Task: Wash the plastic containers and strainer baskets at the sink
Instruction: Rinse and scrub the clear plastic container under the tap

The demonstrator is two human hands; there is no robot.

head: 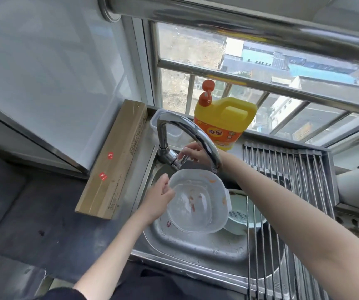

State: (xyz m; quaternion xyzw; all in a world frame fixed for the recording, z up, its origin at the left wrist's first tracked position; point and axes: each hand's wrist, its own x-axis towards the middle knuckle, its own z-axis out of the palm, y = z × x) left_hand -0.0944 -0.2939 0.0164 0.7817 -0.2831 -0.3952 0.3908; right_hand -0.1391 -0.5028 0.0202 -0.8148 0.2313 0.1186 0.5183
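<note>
My left hand (160, 194) grips the left rim of a clear plastic container (198, 200) smeared with orange-red food bits, holding it tilted over the sink (196, 252) just under the tap spout. My right hand (192, 153) reaches behind the curved faucet (196, 133) and its fingers curl round the faucet handle (180, 161). No water stream is visible. A pale green strainer basket (239, 215) lies in the sink to the right, partly hidden by the container and the rack bars.
A yellow detergent jug (224, 122) with an orange pump stands on the window ledge. A metal roll-up drying rack (286, 191) covers the sink's right part. A long cardboard box (113, 161) lies left of the sink. Another clear container (159, 124) sits behind the faucet.
</note>
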